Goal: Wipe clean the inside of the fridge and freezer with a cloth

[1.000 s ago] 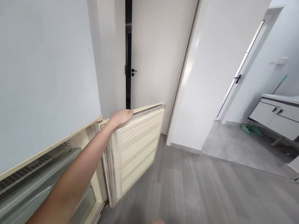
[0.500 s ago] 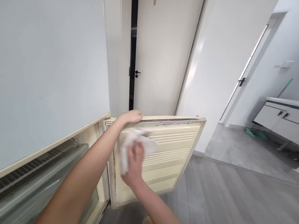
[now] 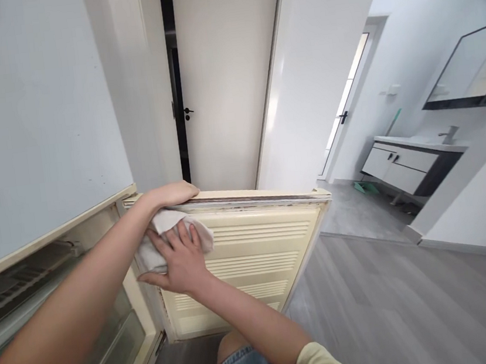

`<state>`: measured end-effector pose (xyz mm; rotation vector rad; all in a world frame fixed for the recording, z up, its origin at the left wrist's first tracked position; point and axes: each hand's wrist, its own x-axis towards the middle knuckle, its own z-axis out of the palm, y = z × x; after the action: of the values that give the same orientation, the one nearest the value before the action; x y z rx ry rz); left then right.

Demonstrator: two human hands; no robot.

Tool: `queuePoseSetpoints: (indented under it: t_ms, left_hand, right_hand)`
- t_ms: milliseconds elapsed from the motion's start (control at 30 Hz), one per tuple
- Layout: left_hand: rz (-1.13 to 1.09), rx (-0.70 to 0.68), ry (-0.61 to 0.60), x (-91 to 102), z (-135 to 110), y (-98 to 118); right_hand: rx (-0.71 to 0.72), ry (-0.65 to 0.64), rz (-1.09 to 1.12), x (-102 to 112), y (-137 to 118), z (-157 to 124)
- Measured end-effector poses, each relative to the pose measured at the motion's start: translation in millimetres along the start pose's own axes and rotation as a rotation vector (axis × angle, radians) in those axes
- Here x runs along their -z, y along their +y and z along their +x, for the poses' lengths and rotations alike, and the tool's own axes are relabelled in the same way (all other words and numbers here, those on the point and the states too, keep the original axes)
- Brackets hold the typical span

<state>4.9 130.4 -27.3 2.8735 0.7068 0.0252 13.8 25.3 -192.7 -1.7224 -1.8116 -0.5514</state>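
The cream fridge door (image 3: pixel 255 245) stands open, its ribbed inner panel facing me and dirt along its seal. My left hand (image 3: pixel 177 192) is closed over the door's top edge near the hinge side, its fingertips hidden behind it. My right hand (image 3: pixel 185 266) presses a white cloth (image 3: pixel 168 218) against the upper inner corner of the panel, below my left wrist. Its fingers are spread over the cloth, holding it to the surface. My left forearm crosses in front of the fridge compartment.
At left is the open fridge compartment (image 3: pixel 112 345) with drawers and a wire shelf, beneath the pale upper fridge front (image 3: pixel 31 113). Behind the door stands a white room door (image 3: pixel 230 77). Grey floor (image 3: pixel 373 307) extends right, toward a washbasin cabinet (image 3: pixel 400 165) and a green dustpan (image 3: pixel 365 187).
My right hand and the cloth have shifted toward the hinge side of the door, and the fingers have spread wider. My left hand stays on the top edge. The view has turned right.
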Motion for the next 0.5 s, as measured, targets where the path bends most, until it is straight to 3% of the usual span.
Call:
queuePoseSetpoints:
  t_ms: [133, 333, 433, 500]
  left_hand:
    - [-0.012, 0.022, 0.069, -6.0, -1.9, -4.7]
    - [-0.031, 0.056, 0.13, -10.1, -8.5, -3.1]
    - [-0.051, 0.016, 0.103, -5.1, -8.9, -1.5]
    - [-0.06, 0.0, 0.093, 0.0, -6.2, -3.3]
  right_hand:
    - [-0.087, 0.091, -0.052, 22.0, 48.0, -40.9]
    - [-0.298, 0.501, -0.241, 73.9, 156.5, -106.4]
    - [-0.346, 0.705, -0.315, 100.9, 202.7, -118.6]
    - [-0.354, 0.825, -0.357, 109.7, 219.8, -118.5]
